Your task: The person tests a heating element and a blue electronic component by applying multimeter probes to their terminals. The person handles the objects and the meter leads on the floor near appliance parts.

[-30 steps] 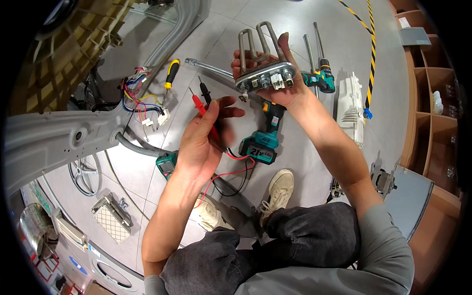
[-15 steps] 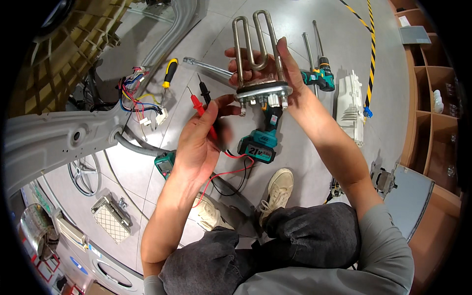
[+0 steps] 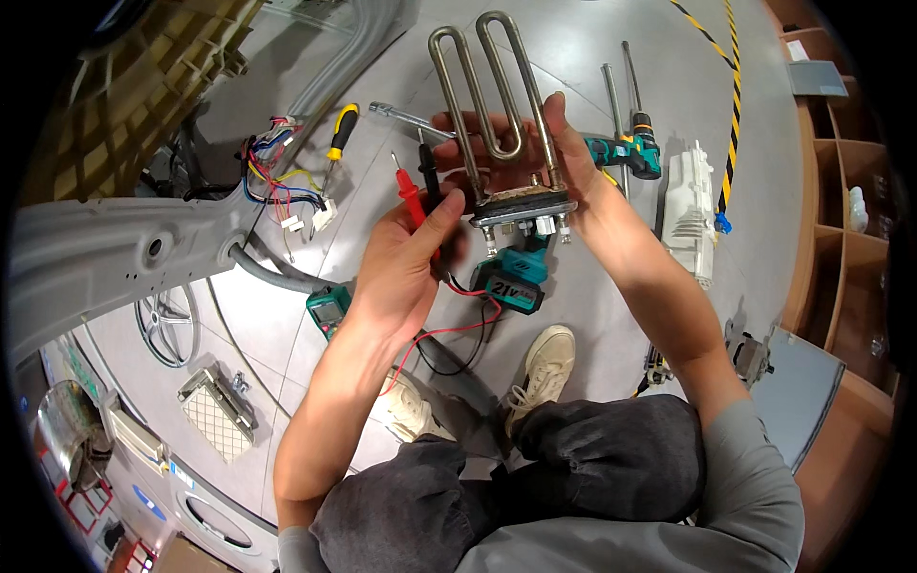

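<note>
My left hand (image 3: 406, 265) is closed around a red probe (image 3: 409, 197) and a black probe (image 3: 429, 170), while just beside them my right hand (image 3: 575, 174) holds a looped metal heater (image 3: 523, 206) above the floor (image 3: 597, 286).

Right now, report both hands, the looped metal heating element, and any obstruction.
Left hand gripping red plastic probe and black plastic probe, tips off metal terminals. Right hand holding heating element. Nothing apparently blocking; teal-and-black cordless tool beneath.
</note>
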{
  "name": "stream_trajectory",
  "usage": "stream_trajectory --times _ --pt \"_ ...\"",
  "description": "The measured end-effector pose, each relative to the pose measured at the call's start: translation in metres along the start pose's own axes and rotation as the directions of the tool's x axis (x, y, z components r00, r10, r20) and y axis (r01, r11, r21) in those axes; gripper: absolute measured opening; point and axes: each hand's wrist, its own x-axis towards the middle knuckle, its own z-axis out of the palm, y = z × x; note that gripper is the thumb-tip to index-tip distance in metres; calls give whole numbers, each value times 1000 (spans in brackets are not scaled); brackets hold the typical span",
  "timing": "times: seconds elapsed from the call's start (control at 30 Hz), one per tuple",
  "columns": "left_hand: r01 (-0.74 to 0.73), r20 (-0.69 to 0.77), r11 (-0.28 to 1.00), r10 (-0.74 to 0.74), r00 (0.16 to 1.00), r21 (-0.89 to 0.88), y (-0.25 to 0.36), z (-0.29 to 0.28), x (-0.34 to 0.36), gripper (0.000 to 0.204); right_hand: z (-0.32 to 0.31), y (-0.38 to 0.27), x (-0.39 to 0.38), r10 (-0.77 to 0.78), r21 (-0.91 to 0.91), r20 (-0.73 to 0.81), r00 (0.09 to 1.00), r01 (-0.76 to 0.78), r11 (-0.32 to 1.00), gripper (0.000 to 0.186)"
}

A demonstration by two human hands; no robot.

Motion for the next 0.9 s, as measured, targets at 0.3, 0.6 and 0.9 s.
stream_trajectory --times 0.3,0.6,0.9 --pt "-49 -84 997 54 995 52 -11 -20 8 32 -16 9 -8 -23 -14 -395 918 19 1000 84" --pt "-30 -57 994 36 998 106 -11 -42 16 30 -21 16 -7 45 0 -490 871 -52 999 65" --pt "276 -188 955 -292 938 -108 -110 -56 -8 41 -65 52 -2 114 -93 -740 663 -269 959 50"
